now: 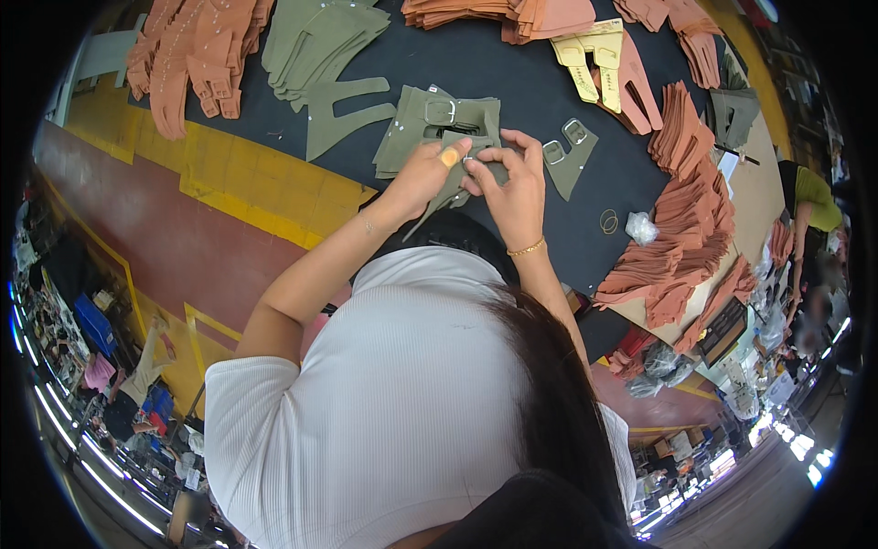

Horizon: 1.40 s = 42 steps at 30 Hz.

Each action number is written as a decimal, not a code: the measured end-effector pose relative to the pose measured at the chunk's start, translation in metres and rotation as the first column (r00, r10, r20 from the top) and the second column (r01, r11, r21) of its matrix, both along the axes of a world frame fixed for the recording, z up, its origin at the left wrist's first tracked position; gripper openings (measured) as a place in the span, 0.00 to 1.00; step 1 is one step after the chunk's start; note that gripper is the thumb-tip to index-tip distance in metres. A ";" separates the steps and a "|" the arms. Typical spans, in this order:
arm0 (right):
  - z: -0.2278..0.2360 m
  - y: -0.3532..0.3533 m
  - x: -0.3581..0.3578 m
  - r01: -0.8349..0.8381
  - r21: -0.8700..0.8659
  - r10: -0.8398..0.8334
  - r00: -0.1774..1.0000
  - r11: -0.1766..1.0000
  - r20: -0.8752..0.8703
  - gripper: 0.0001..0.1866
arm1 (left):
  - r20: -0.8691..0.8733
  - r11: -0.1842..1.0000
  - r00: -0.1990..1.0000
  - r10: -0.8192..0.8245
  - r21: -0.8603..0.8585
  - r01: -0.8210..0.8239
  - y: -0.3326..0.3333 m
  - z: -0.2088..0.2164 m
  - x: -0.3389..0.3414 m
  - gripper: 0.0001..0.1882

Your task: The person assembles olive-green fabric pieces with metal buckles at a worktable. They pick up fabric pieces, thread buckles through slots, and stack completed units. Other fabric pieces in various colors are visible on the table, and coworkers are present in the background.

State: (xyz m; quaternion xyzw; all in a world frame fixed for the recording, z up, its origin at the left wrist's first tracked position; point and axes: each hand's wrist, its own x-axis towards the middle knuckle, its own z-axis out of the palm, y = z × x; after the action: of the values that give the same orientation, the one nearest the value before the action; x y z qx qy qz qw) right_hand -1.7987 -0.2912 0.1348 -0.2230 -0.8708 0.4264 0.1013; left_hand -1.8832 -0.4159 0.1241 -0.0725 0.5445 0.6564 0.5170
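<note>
Between my two hands is an olive-green cut piece (451,194), probably leather or fabric, with a strap end at my fingertips. My left hand (430,174) is closed on it, a yellowish cover on one finger. From the right, my right hand (510,183) pinches the same piece near a small metal part. Just beyond lies a stack of olive-green pieces (393,146) with a silver buckle (440,112) on top. To the right rests another green piece (572,165) with two silver buckles (554,153). What my fingertips press on is partly hidden.
Green cut pieces (320,46) and salmon-coloured pieces (197,55) are piled at the far left of the dark table (585,233). Yellow templates (594,64) lie far right. Long salmon stacks (672,238) line the right side, near a crumpled plastic bag (642,229) and thin rings (608,220).
</note>
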 end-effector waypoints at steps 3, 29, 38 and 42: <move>-0.003 0.000 0.000 0.007 -0.098 -0.002 0.999 0.995 0.051 0.10 | -0.048 1.000 0.998 0.027 -0.004 -0.027 0.001 -0.002 0.006 0.22; 0.013 -0.003 0.001 0.062 0.032 -0.052 0.966 0.998 -0.252 0.23 | 0.074 0.999 0.996 0.046 0.010 -0.047 0.018 -0.004 0.001 0.20; 0.003 0.016 0.013 0.103 -0.082 -0.106 0.993 0.991 -0.043 0.22 | -0.145 0.999 0.989 -0.038 0.004 0.039 0.021 0.000 0.005 0.15; -0.004 0.012 0.012 0.189 -0.164 -0.194 0.981 0.968 -0.010 0.14 | -0.300 0.976 0.937 -0.177 -0.179 0.127 0.017 0.005 0.004 0.11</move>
State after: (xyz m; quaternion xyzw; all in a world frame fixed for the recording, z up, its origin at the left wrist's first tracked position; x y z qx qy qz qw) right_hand -1.7862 -0.2787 0.1308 -0.3079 -0.8062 0.4869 0.1349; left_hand -1.8790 -0.3989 0.1296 0.0349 0.6737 0.5728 0.4656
